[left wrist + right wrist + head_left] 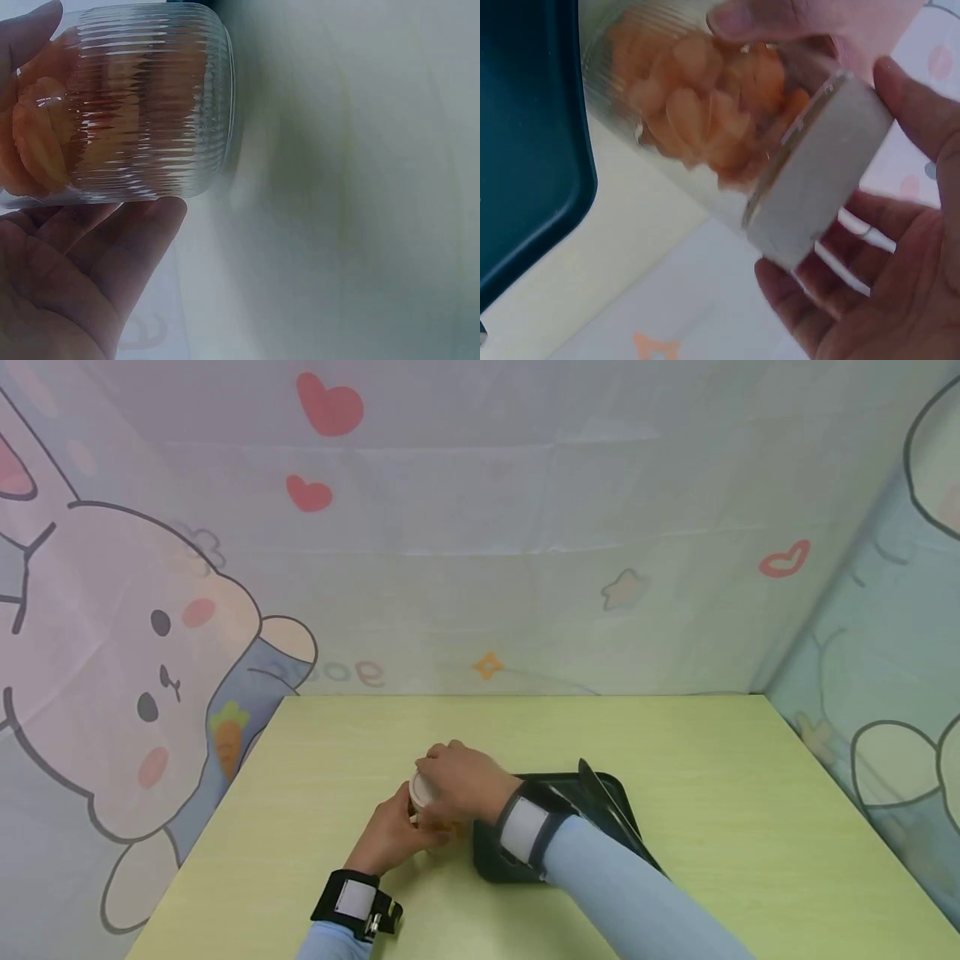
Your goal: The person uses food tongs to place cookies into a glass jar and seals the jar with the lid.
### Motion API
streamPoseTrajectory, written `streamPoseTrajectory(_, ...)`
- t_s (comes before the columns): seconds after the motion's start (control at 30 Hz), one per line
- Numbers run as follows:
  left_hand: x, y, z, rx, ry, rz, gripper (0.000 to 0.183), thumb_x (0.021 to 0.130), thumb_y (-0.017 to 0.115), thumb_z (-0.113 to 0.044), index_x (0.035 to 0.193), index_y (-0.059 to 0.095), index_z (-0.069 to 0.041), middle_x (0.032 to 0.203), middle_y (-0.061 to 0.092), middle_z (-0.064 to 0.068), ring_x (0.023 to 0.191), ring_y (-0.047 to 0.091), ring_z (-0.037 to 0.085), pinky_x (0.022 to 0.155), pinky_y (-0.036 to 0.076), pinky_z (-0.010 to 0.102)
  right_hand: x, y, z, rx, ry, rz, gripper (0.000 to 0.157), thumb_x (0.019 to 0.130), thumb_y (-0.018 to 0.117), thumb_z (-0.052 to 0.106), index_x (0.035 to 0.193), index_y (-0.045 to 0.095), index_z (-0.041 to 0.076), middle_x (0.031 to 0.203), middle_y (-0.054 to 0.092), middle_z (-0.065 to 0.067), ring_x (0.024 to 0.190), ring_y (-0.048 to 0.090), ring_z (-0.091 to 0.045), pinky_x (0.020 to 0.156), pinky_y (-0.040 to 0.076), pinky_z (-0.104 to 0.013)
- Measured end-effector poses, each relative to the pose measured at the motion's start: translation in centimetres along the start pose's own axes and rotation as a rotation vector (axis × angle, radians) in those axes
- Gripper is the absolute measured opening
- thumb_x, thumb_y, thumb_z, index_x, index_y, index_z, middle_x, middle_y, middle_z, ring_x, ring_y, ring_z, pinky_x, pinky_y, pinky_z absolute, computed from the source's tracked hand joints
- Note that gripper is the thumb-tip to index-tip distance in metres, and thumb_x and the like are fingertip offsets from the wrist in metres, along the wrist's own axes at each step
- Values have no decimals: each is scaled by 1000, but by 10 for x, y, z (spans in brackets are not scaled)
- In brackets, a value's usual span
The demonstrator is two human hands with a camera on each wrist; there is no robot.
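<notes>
A clear ribbed jar (161,105) holds orange, flat, rounded pieces (697,112) that look like dried fruit slices. My left hand (393,833) grips the jar's side, with the thumb on one side and the fingers on the other in the left wrist view. On the jar's mouth sits a white lid (821,172). Around that lid, the thumb and fingers of my right hand (463,783) hold its rim from above. In the head view, the hands hide most of the jar, and only part of the lid shows between them.
A dark green tray (491,864) lies on the pale yellow table (712,827), right of the jar and partly under the right forearm. Across the tray's right side rests a long dark utensil (611,806). A cartoon-printed cloth (480,527) hangs behind the table.
</notes>
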State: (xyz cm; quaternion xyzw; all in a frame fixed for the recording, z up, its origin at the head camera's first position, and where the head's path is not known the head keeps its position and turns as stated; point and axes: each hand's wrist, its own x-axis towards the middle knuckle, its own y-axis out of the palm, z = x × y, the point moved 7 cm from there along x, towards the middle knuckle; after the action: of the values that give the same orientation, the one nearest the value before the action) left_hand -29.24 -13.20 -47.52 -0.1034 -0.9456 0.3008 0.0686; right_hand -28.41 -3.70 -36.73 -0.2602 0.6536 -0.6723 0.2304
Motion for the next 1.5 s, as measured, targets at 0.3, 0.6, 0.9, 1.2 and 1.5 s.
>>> streamPoseTrajectory(0.3,1,2,1,22,-7,-3,91,63,83,-48,136,44,-10,118,63,12,95,58,21,75,53,44,-5,5,1,-28,212,-26,69,80,63,62,120,61,6,107,62,-10,85,50,-23,65,56,-35)
streamPoseTrajectory(0.6,2,3,2,11,-8,8,91,62,84,-48,135,45,-11,118,63,11,95,58,21,76,53,44,-5,4,3,-51,209,-27,70,79,63,63,119,61,5,104,62,-10,84,51,-22,65,56,-34)
streamPoseTrajectory(0.9,3,3,1,13,25,25,82,65,83,-43,130,47,-10,122,62,12,105,58,23,84,51,48,-3,2,0,-8,104,20,84,75,68,62,136,51,6,135,54,-13,112,53,-29,83,55,-41)
streamPoseTrajectory(1.2,1,3,0,-50,51,27,74,71,82,-31,131,46,-8,128,59,15,115,55,28,87,51,51,-2,3,0,55,34,52,69,77,69,39,134,52,3,128,58,-11,102,55,-24,86,53,-36)
streamPoseTrajectory(1.5,0,3,0,-44,37,19,81,68,81,-44,133,45,-11,128,60,11,115,55,23,90,50,50,-4,6,1,27,65,33,69,83,66,44,135,50,2,130,56,-13,107,54,-28,90,51,-38)
